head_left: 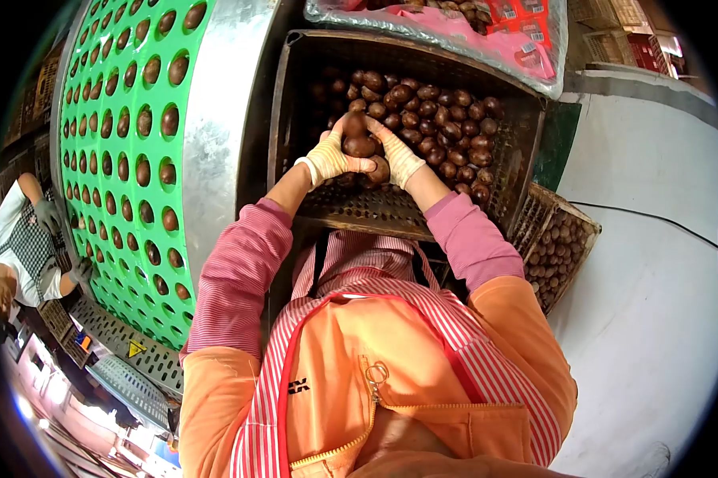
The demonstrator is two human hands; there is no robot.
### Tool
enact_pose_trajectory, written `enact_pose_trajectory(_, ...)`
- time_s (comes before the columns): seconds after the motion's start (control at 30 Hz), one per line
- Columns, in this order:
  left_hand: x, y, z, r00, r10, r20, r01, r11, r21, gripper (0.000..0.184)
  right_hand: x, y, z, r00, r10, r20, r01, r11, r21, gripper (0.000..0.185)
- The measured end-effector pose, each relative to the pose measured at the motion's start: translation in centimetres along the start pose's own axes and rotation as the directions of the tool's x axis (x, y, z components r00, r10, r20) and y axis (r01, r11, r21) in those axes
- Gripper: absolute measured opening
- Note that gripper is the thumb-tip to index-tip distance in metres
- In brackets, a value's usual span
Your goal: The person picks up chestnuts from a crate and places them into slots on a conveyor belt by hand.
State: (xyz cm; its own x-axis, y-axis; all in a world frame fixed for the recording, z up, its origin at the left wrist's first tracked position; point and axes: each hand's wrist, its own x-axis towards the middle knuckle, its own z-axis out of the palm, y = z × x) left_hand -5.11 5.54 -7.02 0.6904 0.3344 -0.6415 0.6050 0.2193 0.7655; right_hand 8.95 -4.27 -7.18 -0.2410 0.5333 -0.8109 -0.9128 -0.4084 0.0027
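Though roundish, fruits point(360, 146) in 2 hands point(327, 158) point(398, 158), axis unclr.

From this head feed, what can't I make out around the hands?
Head view:
- Held brown fruits: exact count, hidden by left hand, right hand and overlap.
- Uppermost held fruit: surface detail, blurred.
- Crate: floor beneath the fruit pile, covered by it.
- Red packets: print, too small to read.

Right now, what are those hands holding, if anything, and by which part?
A few round brown fruits, cupped by their outer sides between the gloved left hand and gloved right hand. Whether fingers reach underneath is hidden.
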Motion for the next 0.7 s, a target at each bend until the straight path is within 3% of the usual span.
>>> enact_pose_trajectory(0.07,-1.0,2.3,-0.6,0.999,0.036,-0.040,-0.033,0.998,0.061,0.128,-0.1,-0.4,0.4,0.995,-0.098,0.025,0.100,0.987,-0.127,0.071)
enact_pose_trajectory(0.2,-4.1,6.2,-1.8,0.975,0.204,-0.093,-0.193,0.975,0.113,0.126,-3.3,-1.3,4.4,0.983,-0.180,0.027,0.182,0.970,-0.161,0.059)
enact_pose_trajectory(0.27,-4.9,5.8,-2.8,0.893,0.425,-0.149,-0.410,0.904,0.122,0.121,-2.7,-1.7,4.6,0.977,-0.158,0.140,0.183,0.965,-0.189,0.061)
enact_pose_trajectory(0.33,-9.4,8.5,-4.1,0.886,0.400,-0.232,-0.388,0.916,0.098,0.120,-5.1,-1.3,8.5,0.942,-0.229,0.246,0.304,0.892,-0.335,0.062)
enact_pose_trajectory(0.5,-18.4,7.1,-7.9,0.776,0.372,-0.509,-0.354,0.925,0.137,0.128,-5.7,3.3,19.1,0.916,-0.114,0.385,0.325,0.773,-0.544,0.062)
enact_pose_trajectory(0.6,-24.8,3.4,-10.2,0.598,0.410,-0.688,-0.382,0.901,0.205,0.126,-4.2,9.3,24.6,0.867,-0.007,0.499,0.363,0.694,-0.622,0.055)
enact_pose_trajectory(0.7,-32.5,-1.8,-11.6,0.465,0.302,-0.832,-0.356,0.924,0.136,0.125,-3.0,18.0,29.8,0.821,0.142,0.554,0.382,0.583,-0.717,0.053)
